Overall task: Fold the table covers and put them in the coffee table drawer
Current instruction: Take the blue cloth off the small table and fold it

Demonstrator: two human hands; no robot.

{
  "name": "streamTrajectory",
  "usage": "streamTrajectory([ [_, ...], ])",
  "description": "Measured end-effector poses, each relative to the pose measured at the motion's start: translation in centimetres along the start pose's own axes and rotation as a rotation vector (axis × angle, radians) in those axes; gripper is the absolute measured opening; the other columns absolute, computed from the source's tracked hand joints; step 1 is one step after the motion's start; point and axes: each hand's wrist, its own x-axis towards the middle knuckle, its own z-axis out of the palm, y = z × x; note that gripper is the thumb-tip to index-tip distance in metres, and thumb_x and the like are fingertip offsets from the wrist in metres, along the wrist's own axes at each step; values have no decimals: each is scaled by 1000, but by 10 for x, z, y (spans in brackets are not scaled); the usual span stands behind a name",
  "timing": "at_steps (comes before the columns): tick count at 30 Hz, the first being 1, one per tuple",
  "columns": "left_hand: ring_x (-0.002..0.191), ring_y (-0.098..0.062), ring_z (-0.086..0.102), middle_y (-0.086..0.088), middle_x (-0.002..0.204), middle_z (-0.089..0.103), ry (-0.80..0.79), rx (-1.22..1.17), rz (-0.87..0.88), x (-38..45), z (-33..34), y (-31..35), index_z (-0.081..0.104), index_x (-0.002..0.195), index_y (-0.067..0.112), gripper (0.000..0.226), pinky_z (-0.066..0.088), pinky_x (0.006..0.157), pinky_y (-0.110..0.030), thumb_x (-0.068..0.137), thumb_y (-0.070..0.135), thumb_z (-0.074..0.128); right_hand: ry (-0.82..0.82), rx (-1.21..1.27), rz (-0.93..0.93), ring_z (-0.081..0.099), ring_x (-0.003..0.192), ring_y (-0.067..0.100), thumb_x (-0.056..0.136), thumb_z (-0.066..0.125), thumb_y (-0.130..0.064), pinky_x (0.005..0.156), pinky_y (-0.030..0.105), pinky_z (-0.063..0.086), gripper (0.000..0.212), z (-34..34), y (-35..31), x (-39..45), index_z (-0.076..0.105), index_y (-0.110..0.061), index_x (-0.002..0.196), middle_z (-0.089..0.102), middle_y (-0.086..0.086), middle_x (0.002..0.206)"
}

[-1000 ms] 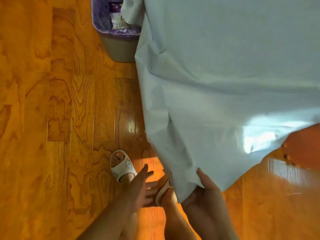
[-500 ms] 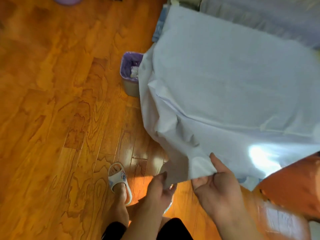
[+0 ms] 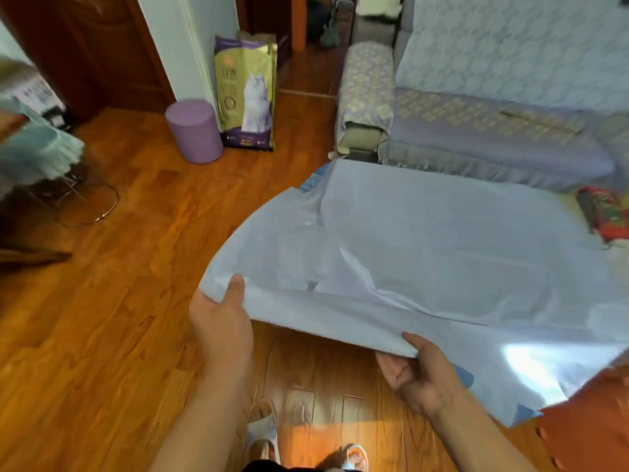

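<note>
At lower centre, left hand [image 3: 221,321] and right hand [image 3: 417,369] pinching table cover [image 3: 425,267] near edge; cloth stretching away toward upper right.

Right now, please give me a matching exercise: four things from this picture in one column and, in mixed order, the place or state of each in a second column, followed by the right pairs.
Things:
1. table cover
2. purple stool
3. pet food bag
4. red package

Places or states:
A. stands upright against the wall, near the doorway
B. held up at its near edge by the left hand and the right hand
C. lies at the far right, beyond the cover
D. on the wooden floor, just left of the bag

Pairs: 1-B, 2-D, 3-A, 4-C
</note>
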Motion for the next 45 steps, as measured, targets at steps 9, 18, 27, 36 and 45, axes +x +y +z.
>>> streamTrajectory([
  [9, 100, -31, 67, -7, 116, 69, 101, 121, -292, 42, -61, -19, 64, 121, 13, 25, 58, 86, -50, 97, 6, 62, 295, 164, -122, 67, 83, 29, 99, 47, -4, 80, 41, 57, 35, -50, 35, 28, 58, -9, 132, 73, 16, 87],
  [18, 90, -31, 65, -18, 109, 65, -96, 59, -651, 107, -80, -19, 51, 127, 13, 23, 50, 95, -46, 106, 21, 49, 487, 11, -489, 63, 69, 26, 88, 57, -7, 56, 31, 58, 7, -28, 49, 14, 60, -10, 93, 65, 11, 84],
  [27, 111, -23, 66, -3, 118, 72, -261, -9, -435, 79, -61, 17, 64, 127, 17, 27, 52, 96, -46, 101, 15, 58, 457, 317, -378, 67, 82, 22, 94, 53, -5, 57, 37, 60, 14, -41, 60, 18, 58, -15, 102, 70, 6, 91],
  [36, 116, -29, 68, -12, 128, 69, -326, -363, -423, 80, -9, 53, 57, 136, 5, 37, 55, 95, -50, 100, 11, 46, 310, 589, -260, 76, 81, 24, 97, 61, -37, 60, 38, 60, 27, -81, 8, 75, 58, -20, 118, 73, 4, 103],
  [45, 97, -19, 74, -4, 101, 65, -124, -687, -325, 102, 61, 54, 56, 96, 14, 32, 56, 91, -40, 67, 19, 67, 319, 208, -272, 43, 51, 15, 98, 40, -17, 34, 17, 40, 16, -90, -154, 70, 44, -20, 83, 47, 1, 65],
])
